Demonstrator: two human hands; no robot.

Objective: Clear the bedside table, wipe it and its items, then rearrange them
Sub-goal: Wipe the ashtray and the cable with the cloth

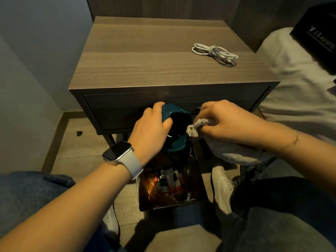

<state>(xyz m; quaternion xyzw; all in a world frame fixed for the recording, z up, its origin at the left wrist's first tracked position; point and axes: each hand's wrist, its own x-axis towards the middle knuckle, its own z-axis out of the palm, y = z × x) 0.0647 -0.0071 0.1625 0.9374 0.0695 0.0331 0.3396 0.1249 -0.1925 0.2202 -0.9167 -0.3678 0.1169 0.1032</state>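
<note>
Ashtray held over the bin

Left hand [154, 124] grips the teal ashtray [174, 128] above the bin [200, 190]; right hand [223, 120] pinches a bunched cloth [232, 151].

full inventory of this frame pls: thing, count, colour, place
bedside table: 1, grey-brown wood, centre
cable: 1, white, coiled, on table top, right rear
ashtray: 1, teal, held tilted over bin
cloth: 1, off-white, at ashtray's right rim
bin: 1, dark, floor before table, holds wrappers
bedding: white, right
shoe: 1, white, right of bin
watch: 1, light strap, left wrist
left hand: grips ashtray
right hand: grips cloth
</note>
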